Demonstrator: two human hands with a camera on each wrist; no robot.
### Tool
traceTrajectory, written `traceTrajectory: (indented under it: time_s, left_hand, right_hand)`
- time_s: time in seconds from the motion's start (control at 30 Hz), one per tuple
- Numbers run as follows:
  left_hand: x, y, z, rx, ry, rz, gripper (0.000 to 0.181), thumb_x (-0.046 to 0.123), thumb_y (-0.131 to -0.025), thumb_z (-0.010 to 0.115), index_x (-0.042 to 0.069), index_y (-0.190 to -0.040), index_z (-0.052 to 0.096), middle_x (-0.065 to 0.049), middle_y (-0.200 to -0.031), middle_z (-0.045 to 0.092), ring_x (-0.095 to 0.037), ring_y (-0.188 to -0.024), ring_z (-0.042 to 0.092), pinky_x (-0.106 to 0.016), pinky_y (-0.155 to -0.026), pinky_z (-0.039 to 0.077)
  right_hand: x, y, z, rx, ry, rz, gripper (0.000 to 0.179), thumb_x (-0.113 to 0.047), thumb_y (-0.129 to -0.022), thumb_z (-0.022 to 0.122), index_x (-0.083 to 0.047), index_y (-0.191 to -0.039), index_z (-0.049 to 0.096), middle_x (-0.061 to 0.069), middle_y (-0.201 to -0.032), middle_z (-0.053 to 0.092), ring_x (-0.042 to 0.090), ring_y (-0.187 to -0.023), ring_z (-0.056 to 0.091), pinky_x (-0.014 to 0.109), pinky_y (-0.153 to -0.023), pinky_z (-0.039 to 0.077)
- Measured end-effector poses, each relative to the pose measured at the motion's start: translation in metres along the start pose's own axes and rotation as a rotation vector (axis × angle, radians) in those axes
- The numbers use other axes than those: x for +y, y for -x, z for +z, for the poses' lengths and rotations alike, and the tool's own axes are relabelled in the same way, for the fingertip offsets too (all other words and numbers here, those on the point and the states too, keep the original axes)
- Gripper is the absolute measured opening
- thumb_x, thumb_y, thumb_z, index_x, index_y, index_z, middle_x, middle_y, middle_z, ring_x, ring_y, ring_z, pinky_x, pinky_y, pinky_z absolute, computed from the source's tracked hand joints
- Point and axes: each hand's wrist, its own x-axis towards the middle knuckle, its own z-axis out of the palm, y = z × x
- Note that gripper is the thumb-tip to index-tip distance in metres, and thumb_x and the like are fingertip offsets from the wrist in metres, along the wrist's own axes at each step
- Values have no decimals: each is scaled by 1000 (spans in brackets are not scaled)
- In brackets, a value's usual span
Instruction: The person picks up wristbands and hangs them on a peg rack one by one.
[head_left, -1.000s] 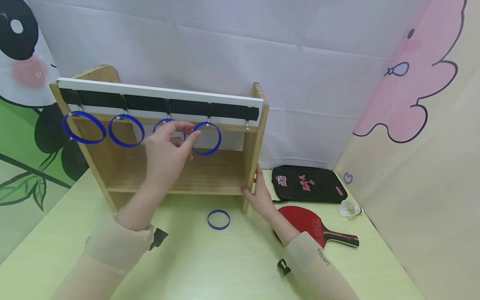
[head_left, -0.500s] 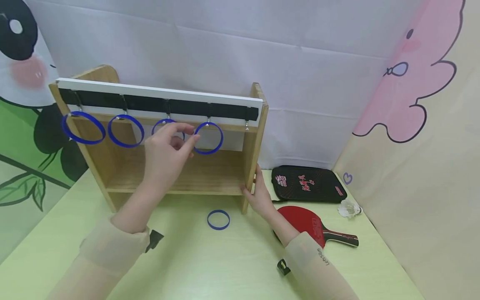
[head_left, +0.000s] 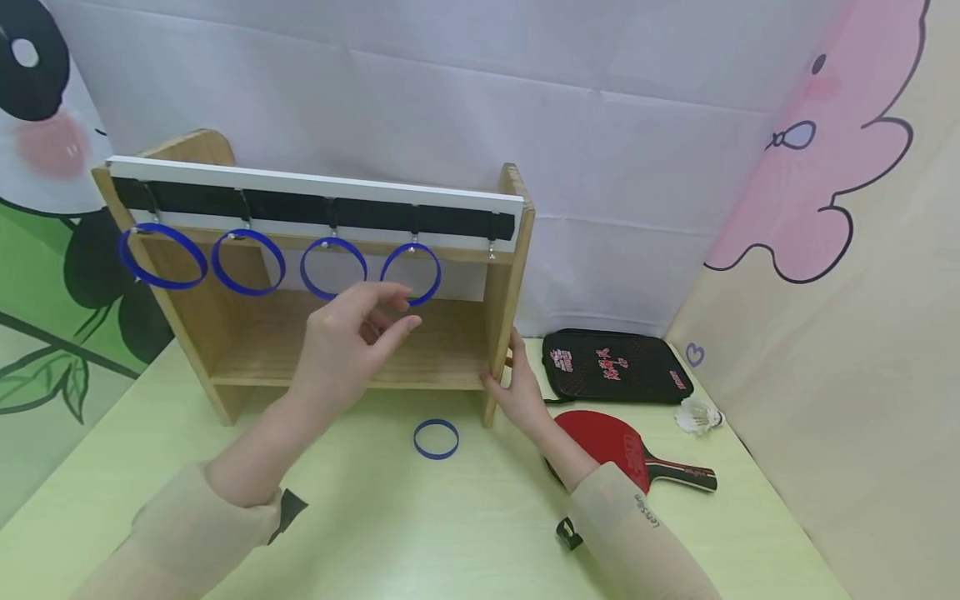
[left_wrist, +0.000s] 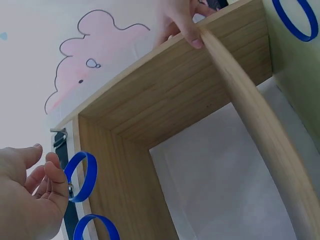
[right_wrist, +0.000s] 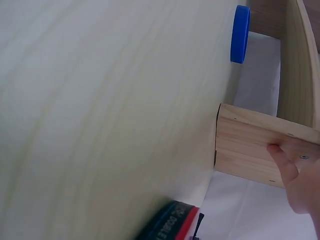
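Several blue rings hang in a row from metal hooks on the black strip [head_left: 292, 207] along the top of a wooden shelf [head_left: 360, 333]. My left hand [head_left: 348, 337] is just below and left of the rightmost hanging ring [head_left: 427, 292], thumb and fingers apart with nothing between them. In the left wrist view that hand [left_wrist: 35, 192] is beside the same ring [left_wrist: 90, 175]. The hook [head_left: 492, 248] at the right end carries no ring. My right hand [head_left: 521, 396] grips the shelf's right side panel, thumb at the front edge. One more blue ring [head_left: 415, 446] lies on the table.
Right of the shelf are a black zip case [head_left: 615, 367], a red table tennis bat [head_left: 607, 437] and a shuttlecock [head_left: 697, 417] on the pale table [head_left: 450, 533]. A white cloth [head_left: 450, 100] hangs behind.
My left hand has let go of the rightmost hanging ring and moved down and slightly right, uncovering the ring to its left. My right hand stays on the shelf.
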Motion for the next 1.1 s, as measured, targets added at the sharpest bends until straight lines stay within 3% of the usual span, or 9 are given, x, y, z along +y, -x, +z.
traceTrajectory:
  time_s: [0.27, 0.57, 0.7, 0.83, 0.93, 1.1]
  left_hand:
    - [0, 15, 8, -66, 2, 92, 33, 6, -77, 77, 3, -107, 64, -5, -87, 67, -5, -63, 55, -17, -54, 48]
    - [-11, 37, 24, -209, 23, 87, 36, 6, -77, 76, 5, -111, 63, 0, -89, 65, -5, -67, 53, -19, -53, 47]
    - [-21, 48, 32, -298, -4, 65, 39, 13, -79, 76, 7, -115, 62, 1, -93, 65, -10, -77, 56, -24, -62, 52]
    - [-34, 57, 39, -348, -11, 48, 41, 16, -79, 76, 8, -117, 62, -1, -98, 67, -14, -87, 59, -30, -75, 54]
    - [-45, 63, 45, -379, 4, 44, 42, 17, -78, 76, 8, -116, 63, 1, -98, 67, -14, -91, 60, -33, -84, 53]
    - [-62, 75, 55, -451, 8, 67, 44, 18, -77, 78, 12, -118, 63, 3, -98, 67, -14, -95, 59, -42, -92, 48]
  right_hand:
    - [0, 1, -1, -9, 2, -18, 83, -10, -88, 65, -18, -149, 10, 15, -146, 34, 36, -120, 51, 43, -79, 56]
    - [3, 1, -2, -3, -24, -69, 84, -10, -87, 67, -19, -149, 11, 18, -147, 34, 39, -118, 51, 48, -81, 54]
    - [5, 1, -2, -2, -39, -67, 84, -9, -86, 68, -21, -148, 12, 16, -148, 33, 39, -118, 51, 49, -79, 55]
    - [7, 1, -2, 1, -46, -76, 84, -10, -87, 68, -23, -148, 12, 16, -148, 33, 39, -118, 51, 50, -79, 55]
    - [-7, 4, -6, -1, -45, -83, 83, -6, -86, 68, -17, -148, 13, 20, -147, 33, 42, -117, 51, 51, -79, 54]
    - [-1, 3, -4, 3, -38, -82, 83, -9, -86, 68, -19, -148, 13, 19, -148, 33, 40, -117, 52, 50, -79, 55]
